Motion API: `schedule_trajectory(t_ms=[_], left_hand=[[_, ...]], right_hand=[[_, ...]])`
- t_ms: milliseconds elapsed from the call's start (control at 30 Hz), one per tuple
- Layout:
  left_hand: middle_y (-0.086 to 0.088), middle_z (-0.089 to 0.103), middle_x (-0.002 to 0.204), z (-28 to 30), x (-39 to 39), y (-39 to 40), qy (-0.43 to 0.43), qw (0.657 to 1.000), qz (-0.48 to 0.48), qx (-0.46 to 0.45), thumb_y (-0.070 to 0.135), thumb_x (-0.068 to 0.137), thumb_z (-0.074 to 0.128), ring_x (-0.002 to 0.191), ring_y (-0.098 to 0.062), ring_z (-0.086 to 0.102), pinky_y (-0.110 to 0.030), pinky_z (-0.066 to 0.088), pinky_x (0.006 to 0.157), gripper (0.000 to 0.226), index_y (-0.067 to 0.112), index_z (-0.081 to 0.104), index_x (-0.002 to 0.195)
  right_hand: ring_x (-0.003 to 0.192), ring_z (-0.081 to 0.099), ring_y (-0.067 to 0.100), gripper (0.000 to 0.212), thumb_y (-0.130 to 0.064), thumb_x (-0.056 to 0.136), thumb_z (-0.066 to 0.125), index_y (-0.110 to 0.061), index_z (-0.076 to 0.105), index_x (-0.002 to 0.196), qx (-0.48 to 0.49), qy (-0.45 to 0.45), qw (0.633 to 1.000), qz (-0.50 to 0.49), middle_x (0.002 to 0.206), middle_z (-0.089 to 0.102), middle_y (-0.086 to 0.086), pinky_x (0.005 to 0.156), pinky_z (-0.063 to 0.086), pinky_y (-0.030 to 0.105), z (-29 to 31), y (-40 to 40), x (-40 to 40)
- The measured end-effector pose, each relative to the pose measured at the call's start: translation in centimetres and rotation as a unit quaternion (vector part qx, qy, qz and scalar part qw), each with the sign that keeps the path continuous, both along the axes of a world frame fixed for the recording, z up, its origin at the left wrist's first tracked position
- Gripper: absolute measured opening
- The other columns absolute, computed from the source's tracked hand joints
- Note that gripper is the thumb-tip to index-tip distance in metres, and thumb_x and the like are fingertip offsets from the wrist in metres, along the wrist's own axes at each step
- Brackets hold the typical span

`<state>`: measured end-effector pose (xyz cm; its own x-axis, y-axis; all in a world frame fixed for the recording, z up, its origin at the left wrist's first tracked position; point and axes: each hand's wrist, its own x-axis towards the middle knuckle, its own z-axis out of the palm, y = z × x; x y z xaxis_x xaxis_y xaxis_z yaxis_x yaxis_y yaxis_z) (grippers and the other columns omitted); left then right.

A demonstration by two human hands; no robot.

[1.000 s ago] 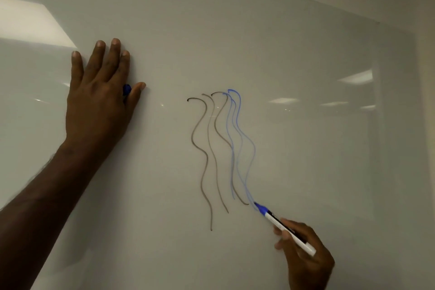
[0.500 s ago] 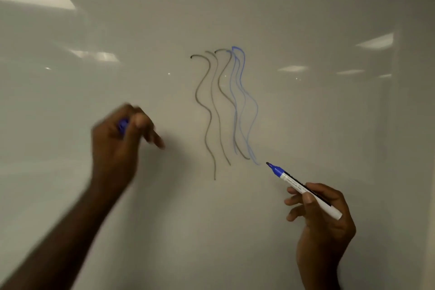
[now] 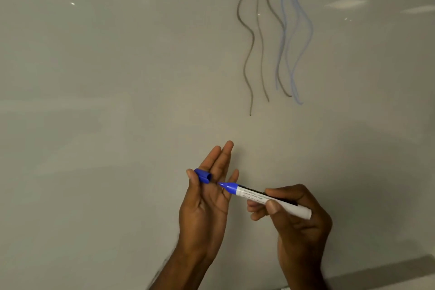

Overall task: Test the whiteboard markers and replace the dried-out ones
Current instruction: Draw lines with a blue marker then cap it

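Observation:
A blue whiteboard marker (image 3: 263,198) with a white barrel lies in my right hand (image 3: 296,219), whose fingers and thumb grip the barrel; its bare blue tip points left. My left hand (image 3: 207,198) is held palm-up just left of the tip, thumb pinching the blue cap (image 3: 203,175) against the fingers, the other fingers straight. The cap's open end faces the marker tip, a short gap apart. On the whiteboard (image 3: 117,101) above are wavy grey test lines (image 3: 251,37) and fainter blue test lines (image 3: 294,37).
The whiteboard fills nearly the whole view, with ceiling lights reflected in it. Its lower edge and a grey strip (image 3: 388,271) show at the bottom right corner.
My left hand left the board and came down with the cap to meet the marker. My right hand pulled the marker off the board and turned its tip toward the cap. The view tilted down.

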<state>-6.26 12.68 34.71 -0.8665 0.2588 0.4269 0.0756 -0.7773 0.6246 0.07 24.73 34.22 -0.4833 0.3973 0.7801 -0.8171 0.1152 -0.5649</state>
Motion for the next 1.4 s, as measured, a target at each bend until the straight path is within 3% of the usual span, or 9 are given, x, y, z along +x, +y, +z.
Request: schedule_trajectory(t_ms=[167, 400, 567, 700, 900, 1033, 1200, 1300, 1400], left_hand=[[-0.008, 0.042, 0.156, -0.1, 0.0, -0.4, 0.018, 1.0, -0.016, 0.009, 0.058, 0.093, 0.056, 0.147, -0.023, 0.036, -0.047, 0.023, 0.12, 0.069, 0.015, 0.048, 0.146], [-0.013, 0.044, 0.155, -0.5, 0.1, -0.4, 0.031, 0.999, -0.022, 0.0, 0.055, 0.095, 0.055, 0.146, -0.025, 0.038, -0.041, 0.02, 0.121, 0.068, 0.011, 0.049, 0.145], [-0.027, 0.056, 0.139, -0.1, 0.1, -1.0, 0.013, 0.999, 0.043, -0.02, 0.054, 0.094, 0.057, 0.136, -0.037, 0.049, -0.048, 0.04, 0.113, 0.05, 0.008, 0.069, 0.109], [-0.03, 0.062, 0.129, -0.3, 0.0, -1.7, 0.022, 0.996, 0.069, -0.044, 0.051, 0.099, 0.045, 0.135, -0.036, 0.051, -0.048, 0.04, 0.113, 0.043, 0.013, 0.064, 0.091], [-0.028, 0.068, 0.119, -0.7, -0.3, -2.3, 0.044, 0.99, 0.109, -0.075, 0.04, 0.101, 0.033, 0.13, -0.032, 0.057, -0.052, 0.042, 0.112, 0.04, 0.009, 0.05, 0.082], [-0.019, 0.072, 0.118, -0.6, -0.4, -2.8, 0.1, 0.97, 0.166, -0.148, 0.03, 0.104, 0.03, 0.123, -0.03, 0.063, -0.049, 0.05, 0.105, 0.039, 0.004, 0.054, 0.089], [-0.01, 0.072, 0.12, -0.3, -1.6, -6.0, 0.145, 0.939, 0.2, -0.24, 0.011, 0.095, 0.056, 0.11, -0.03, 0.069, -0.042, 0.059, 0.089, 0.023, 0.004, 0.063, 0.115], [-0.011, 0.076, 0.098, -1.5, -1.8, -9.1, 0.138, 0.912, 0.225, -0.315, 0.008, 0.084, 0.075, 0.091, -0.032, 0.074, -0.043, 0.061, 0.081, 0.029, 0.009, 0.066, 0.112], [-0.005, 0.075, 0.092, -3.5, -1.5, -12.6, 0.155, 0.865, 0.245, -0.409, 0.018, 0.081, 0.075, 0.084, -0.023, 0.073, -0.033, 0.06, 0.077, 0.024, 0.01, 0.072, 0.103]], right_hand=[[0.067, 0.075, 0.027, 0.013, -0.017, 0.084, 0.066, -0.011, 0.07, 0.095, 0.021, -0.008, 1.0, 0.001, 0.083, 0.077, 0.004, 0.059, 0.061, 0.036, -0.1, -0.1, -0.7], [0.072, 0.075, 0.023, 0.019, -0.034, 0.086, 0.071, -0.018, 0.071, 0.096, 0.07, -0.031, 0.997, -0.017, 0.085, 0.077, -0.003, 0.063, 0.062, 0.035, -0.5, -0.3, -1.3], [0.081, 0.071, 0.002, 0.028, -0.043, 0.088, 0.069, -0.021, 0.073, 0.105, 0.242, -0.044, 0.962, -0.121, 0.095, 0.075, -0.015, 0.068, 0.058, 0.016, -1.6, -0.2, -2.0], [0.065, 0.07, 0.005, 0.035, -0.059, 0.089, 0.06, -0.03, 0.071, 0.105, 0.179, -0.138, 0.973, -0.054, 0.081, 0.074, -0.02, 0.056, 0.056, 0.015, -1.6, -1.6, -1.9], [0.054, 0.067, 0.022, 0.018, -0.031, 0.086, 0.063, -0.025, 0.073, 0.099, 0.082, -0.248, 0.961, 0.087, 0.071, 0.072, 0.002, 0.05, 0.057, 0.027, -2.0, -3.2, -2.4], [0.054, 0.061, 0.021, 0.025, -0.028, 0.086, 0.061, -0.016, 0.074, 0.102, 0.038, -0.291, 0.941, 0.168, 0.075, 0.072, 0.012, 0.05, 0.054, 0.029, -1.6, -2.9, -3.1], [0.056, 0.056, 0.01, 0.019, -0.027, 0.09, 0.06, -0.021, 0.074, 0.101, 0.113, -0.286, 0.942, 0.135, 0.08, 0.074, 0.005, 0.049, 0.046, 0.02, -0.7, -1.4, -4.2], [0.056, 0.056, 0.002, 0.016, -0.017, 0.097, 0.058, -0.023, 0.072, 0.099, 0.171, -0.298, 0.932, 0.115, 0.075, 0.071, -0.003, 0.052, 0.041, 0.011, -1.5, -1.7, -4.6], [0.069, 0.062, 0.002, 0.014, -0.02, 0.098, 0.06, -0.028, 0.071, 0.1, 0.212, -0.312, 0.916, 0.135, 0.083, 0.07, -0.011, 0.059, 0.045, 0.011, -3.5, -3.5, -4.9]])
